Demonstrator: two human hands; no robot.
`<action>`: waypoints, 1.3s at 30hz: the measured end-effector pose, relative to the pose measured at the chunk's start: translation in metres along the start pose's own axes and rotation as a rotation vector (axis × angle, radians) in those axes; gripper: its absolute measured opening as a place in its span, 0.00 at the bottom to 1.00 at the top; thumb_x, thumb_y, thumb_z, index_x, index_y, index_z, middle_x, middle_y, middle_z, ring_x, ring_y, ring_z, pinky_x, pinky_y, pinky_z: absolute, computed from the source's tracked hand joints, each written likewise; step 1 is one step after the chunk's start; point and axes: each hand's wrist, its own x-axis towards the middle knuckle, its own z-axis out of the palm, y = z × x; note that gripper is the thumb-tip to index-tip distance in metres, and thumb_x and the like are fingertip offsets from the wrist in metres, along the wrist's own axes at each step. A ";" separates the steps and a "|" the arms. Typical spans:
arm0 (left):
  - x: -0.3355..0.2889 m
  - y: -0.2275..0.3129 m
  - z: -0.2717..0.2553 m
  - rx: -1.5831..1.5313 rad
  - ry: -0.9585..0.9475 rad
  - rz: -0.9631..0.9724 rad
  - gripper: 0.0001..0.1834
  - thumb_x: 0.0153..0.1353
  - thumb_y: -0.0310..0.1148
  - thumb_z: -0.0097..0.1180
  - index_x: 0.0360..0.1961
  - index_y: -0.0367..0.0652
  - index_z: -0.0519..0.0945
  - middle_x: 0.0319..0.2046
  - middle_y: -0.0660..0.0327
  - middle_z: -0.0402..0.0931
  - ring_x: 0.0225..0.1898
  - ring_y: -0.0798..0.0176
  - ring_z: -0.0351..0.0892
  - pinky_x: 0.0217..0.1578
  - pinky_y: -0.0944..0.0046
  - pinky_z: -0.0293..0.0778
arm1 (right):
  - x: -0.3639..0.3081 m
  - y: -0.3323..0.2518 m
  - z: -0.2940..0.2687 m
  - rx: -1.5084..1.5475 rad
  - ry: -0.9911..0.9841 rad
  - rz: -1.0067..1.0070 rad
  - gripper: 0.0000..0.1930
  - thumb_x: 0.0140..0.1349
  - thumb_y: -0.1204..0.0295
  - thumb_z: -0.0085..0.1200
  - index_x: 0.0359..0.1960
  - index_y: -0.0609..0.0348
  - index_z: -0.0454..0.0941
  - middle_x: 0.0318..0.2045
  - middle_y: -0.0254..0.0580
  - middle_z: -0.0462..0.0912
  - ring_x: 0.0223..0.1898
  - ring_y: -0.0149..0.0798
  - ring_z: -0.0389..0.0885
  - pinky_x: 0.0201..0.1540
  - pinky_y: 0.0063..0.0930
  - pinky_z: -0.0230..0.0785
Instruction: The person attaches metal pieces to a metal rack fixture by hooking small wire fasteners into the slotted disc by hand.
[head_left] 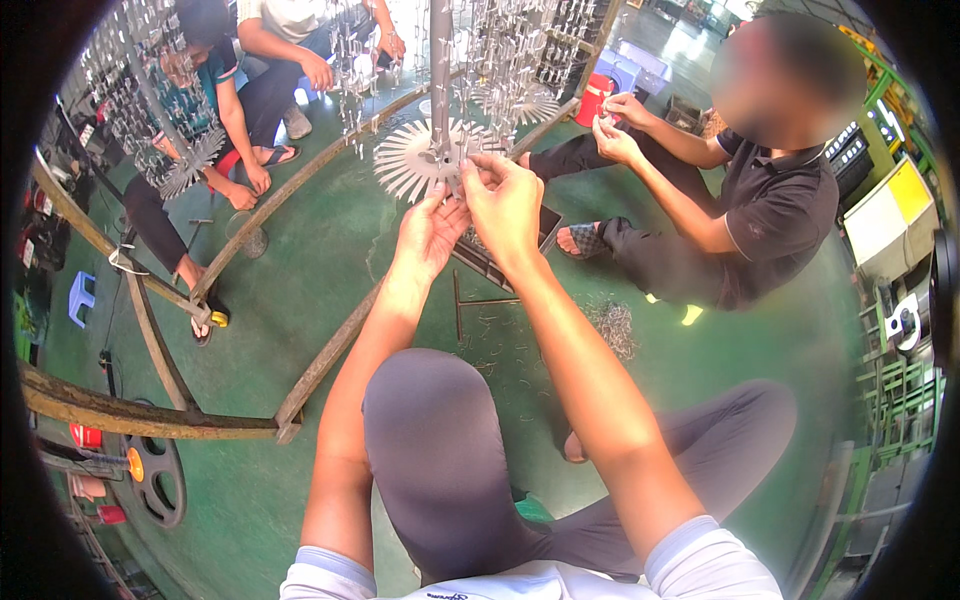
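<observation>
Both my arms reach forward to a round grey metal disc (405,158) with slots cut around its rim, fixed on an upright metal pole (441,75). My left hand (430,235) is palm up just below the near rim, thumb and fingers drawn together. Beside it my right hand (503,208) pinches with thumb and fingertips close to the disc's edge. Whatever lies between the fingers of either hand is too small to make out. Many small metal pieces (505,60) hang in strings around the pole above. A dark tray (547,232) sits under my right hand, partly hidden.
A curved metal frame (290,195) surrounds the pole. Below my hands, a T-shaped metal rod (458,305) and a pile of small metal pieces (612,330) lie on the green floor. A co-worker (770,200) sits at right; two more people sit far left. A red bucket (594,100) stands behind.
</observation>
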 end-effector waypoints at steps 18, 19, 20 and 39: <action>0.003 -0.002 -0.012 -0.042 0.005 -0.010 0.13 0.75 0.34 0.45 0.51 0.34 0.71 0.48 0.44 0.79 0.52 0.50 0.81 0.57 0.51 0.79 | 0.004 0.000 0.002 -0.020 0.019 0.041 0.14 0.63 0.66 0.60 0.39 0.67 0.87 0.18 0.39 0.86 0.22 0.28 0.83 0.70 0.33 0.56; 0.003 -0.002 -0.011 -0.049 0.007 -0.007 0.13 0.75 0.34 0.45 0.51 0.34 0.71 0.48 0.44 0.79 0.53 0.50 0.81 0.57 0.51 0.79 | 0.004 0.002 0.002 -0.021 0.020 0.042 0.14 0.63 0.66 0.60 0.39 0.67 0.87 0.18 0.39 0.86 0.22 0.28 0.83 0.70 0.33 0.56; 0.002 -0.002 -0.009 -0.049 0.007 -0.009 0.13 0.75 0.34 0.45 0.51 0.34 0.71 0.48 0.44 0.79 0.53 0.50 0.81 0.57 0.51 0.79 | 0.005 0.005 0.003 -0.006 0.021 0.071 0.14 0.63 0.66 0.60 0.39 0.66 0.87 0.18 0.39 0.86 0.22 0.29 0.83 0.67 0.31 0.60; -0.004 -0.005 -0.003 -0.026 -0.015 0.003 0.14 0.75 0.34 0.45 0.53 0.34 0.71 0.48 0.46 0.80 0.52 0.52 0.82 0.57 0.51 0.79 | 0.001 0.001 0.003 -0.048 0.106 0.182 0.13 0.63 0.66 0.60 0.38 0.65 0.87 0.20 0.41 0.86 0.22 0.26 0.83 0.32 0.26 0.74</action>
